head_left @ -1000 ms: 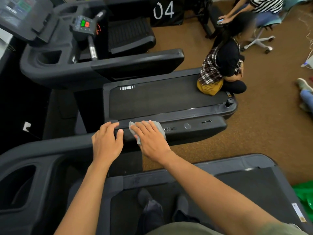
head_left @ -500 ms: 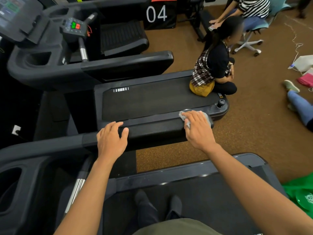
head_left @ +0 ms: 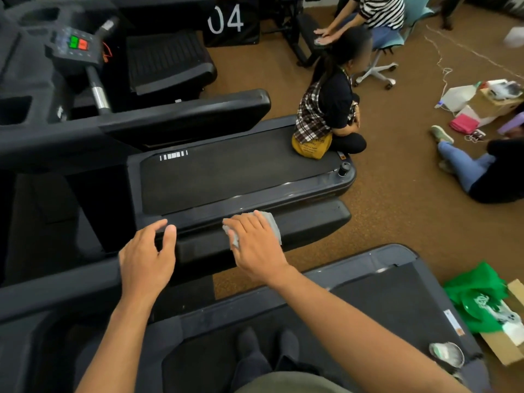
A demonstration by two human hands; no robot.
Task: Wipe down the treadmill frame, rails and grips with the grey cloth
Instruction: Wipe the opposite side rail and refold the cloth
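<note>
On the handrail (head_left: 312, 219) — right grip (head_left: 256, 242) with grey cloth (head_left: 272, 222), back mid-rail.

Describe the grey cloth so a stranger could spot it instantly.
Find the black padded handrail crossing the middle of the view, on the nearest treadmill. The right hand presses flat on it, and the grey cloth lies under those fingers. It is the only pale, crumpled thing on that dark rail.

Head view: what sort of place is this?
Probably a gym or a fitness-equipment room. One treadmill belt lies just ahead and another belt beyond it, near a console with green and red buttons. A black panel marked 04 suggests numbered stations.
</note>
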